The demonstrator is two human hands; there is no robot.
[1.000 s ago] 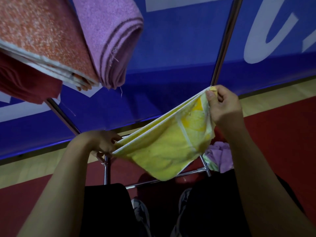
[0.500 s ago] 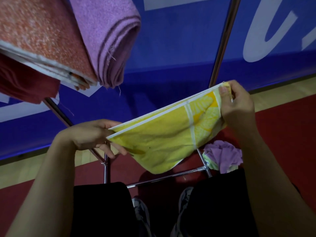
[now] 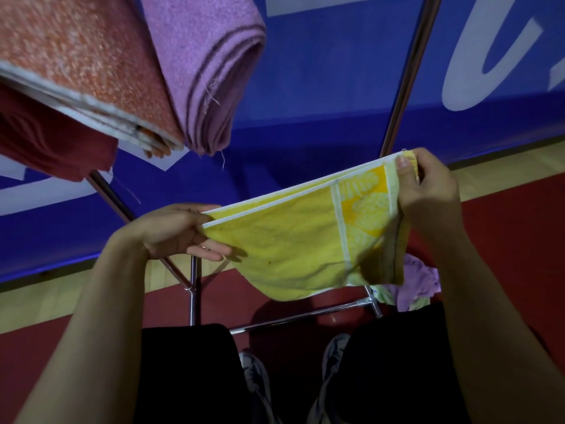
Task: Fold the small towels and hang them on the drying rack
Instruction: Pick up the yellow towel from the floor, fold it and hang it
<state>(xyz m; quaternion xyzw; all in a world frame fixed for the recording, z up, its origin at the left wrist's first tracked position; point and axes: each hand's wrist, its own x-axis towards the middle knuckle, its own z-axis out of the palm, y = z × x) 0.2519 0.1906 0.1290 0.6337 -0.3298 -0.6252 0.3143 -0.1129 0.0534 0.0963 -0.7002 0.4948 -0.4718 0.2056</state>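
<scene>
I hold a yellow towel [image 3: 293,249] folded double, stretched taut between my hands; orange [image 3: 91,75], purple [image 3: 208,71] and red [image 3: 46,142] folded towels hang on the rack [image 3: 406,78].

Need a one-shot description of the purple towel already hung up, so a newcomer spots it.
Start at the blue banner with white lettering; three folded towels hang before it at upper left. The purple towel is the rightmost, beside the orange towel and away from the dark red towel. It alone is lilac, with loose threads dangling.

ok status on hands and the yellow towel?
Left hand and right hand pinch opposite ends. Yellow towel doubled, stretched taut, not hung. Nothing blocking.
</scene>
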